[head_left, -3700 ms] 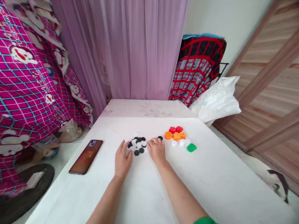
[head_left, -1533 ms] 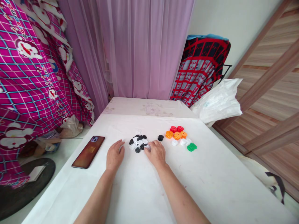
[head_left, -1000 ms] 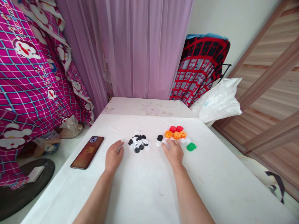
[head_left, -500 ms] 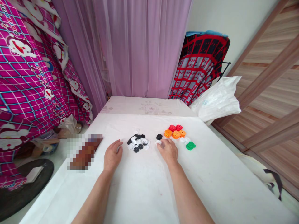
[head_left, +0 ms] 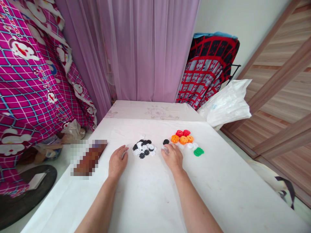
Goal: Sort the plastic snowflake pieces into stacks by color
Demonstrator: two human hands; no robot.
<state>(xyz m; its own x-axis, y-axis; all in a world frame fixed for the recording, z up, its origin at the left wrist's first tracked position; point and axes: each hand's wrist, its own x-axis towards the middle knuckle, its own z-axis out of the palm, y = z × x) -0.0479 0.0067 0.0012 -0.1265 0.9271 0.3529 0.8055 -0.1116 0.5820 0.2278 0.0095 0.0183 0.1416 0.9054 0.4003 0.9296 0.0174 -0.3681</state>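
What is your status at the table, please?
Left hand beside black-and-white pile; right hand at white pieces, partly hiding them; black stack just beyond.

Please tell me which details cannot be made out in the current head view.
In the head view:
- Right hand: its own fingers hide what is beneath them, so its grip is unclear.
- Left hand: the pale patch between thumb and fingers is too small to identify.
- Black-and-white pile: overlapping small pieces prevent an exact count.
- Brown object: pixelation hides its details.
- White bag: its crumpled sides hide any contents.
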